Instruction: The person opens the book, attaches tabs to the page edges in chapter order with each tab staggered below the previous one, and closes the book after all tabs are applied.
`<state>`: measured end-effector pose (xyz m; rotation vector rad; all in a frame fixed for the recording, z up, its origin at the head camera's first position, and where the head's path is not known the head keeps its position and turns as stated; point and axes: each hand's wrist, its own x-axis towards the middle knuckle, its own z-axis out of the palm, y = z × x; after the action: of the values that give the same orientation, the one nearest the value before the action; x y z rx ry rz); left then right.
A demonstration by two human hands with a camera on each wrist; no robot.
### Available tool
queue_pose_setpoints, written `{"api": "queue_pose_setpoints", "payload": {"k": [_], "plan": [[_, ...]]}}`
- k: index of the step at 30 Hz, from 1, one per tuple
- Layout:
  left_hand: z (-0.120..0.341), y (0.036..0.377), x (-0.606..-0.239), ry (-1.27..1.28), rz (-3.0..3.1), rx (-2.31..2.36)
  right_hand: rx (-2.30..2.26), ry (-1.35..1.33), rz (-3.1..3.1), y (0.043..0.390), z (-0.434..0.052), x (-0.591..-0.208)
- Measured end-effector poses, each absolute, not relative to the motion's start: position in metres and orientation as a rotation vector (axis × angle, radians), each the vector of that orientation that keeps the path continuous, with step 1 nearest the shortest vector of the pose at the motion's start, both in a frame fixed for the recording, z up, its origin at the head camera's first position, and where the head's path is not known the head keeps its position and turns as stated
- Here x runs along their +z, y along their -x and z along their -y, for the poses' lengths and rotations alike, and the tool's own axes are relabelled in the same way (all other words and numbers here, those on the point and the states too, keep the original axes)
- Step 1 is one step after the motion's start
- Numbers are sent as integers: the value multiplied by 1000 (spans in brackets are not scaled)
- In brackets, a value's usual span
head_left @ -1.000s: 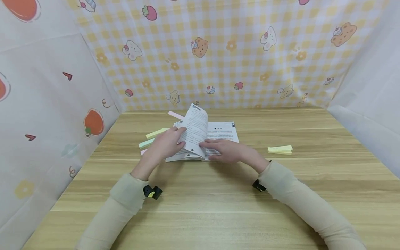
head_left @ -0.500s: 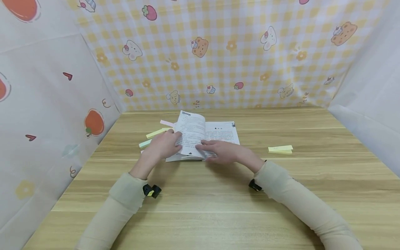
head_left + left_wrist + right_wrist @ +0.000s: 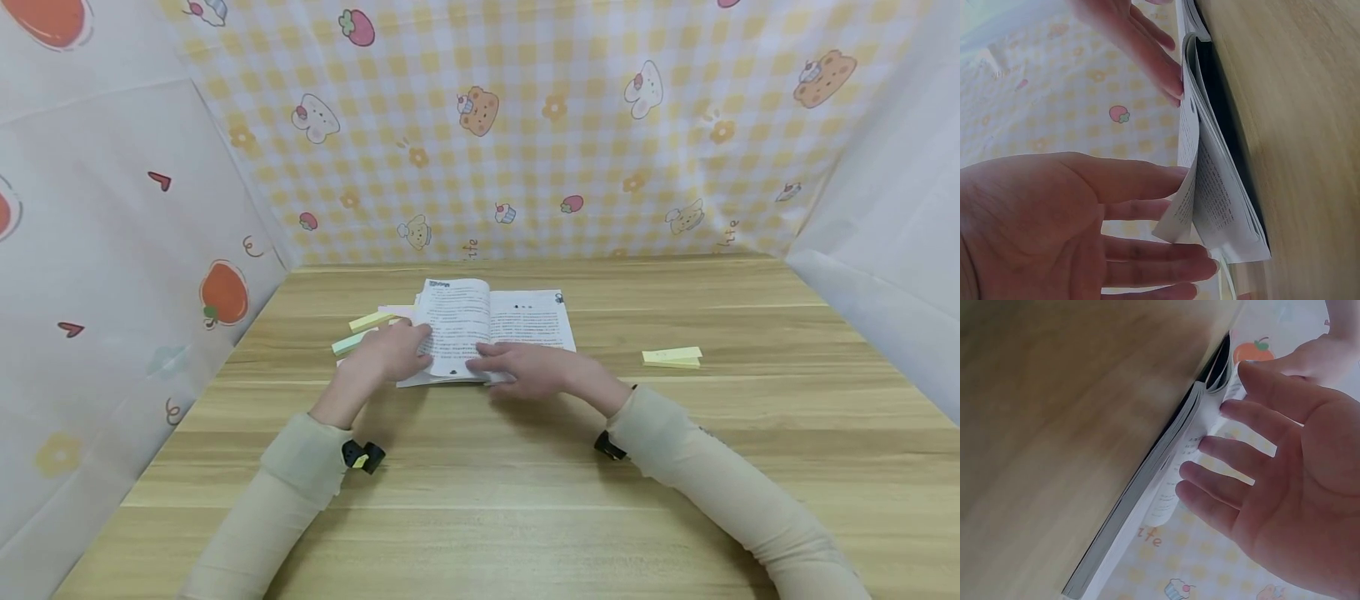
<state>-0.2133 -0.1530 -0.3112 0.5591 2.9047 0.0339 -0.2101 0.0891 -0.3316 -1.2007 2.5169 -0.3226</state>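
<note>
Two flat hands — left hand (image 3: 390,354), right hand (image 3: 528,367) — press thin paper book (image 3: 517,321)

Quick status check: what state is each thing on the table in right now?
White paperback book: open, lying on the table.
Left-hand page: nearly flat, slightly lifted.
Left hand: open, fingers on the page.
Right hand: open, flat on the book.
Yellow sticky-note strips: lying flat, untouched, right of the book.
</note>
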Motion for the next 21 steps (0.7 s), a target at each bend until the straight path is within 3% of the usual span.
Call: {"api": "queue_pose_setpoints", "payload": {"k": [21], "plan": [[150, 217, -324, -637, -2736, 150, -272, 1210, -2490, 208, -88, -335]]}}
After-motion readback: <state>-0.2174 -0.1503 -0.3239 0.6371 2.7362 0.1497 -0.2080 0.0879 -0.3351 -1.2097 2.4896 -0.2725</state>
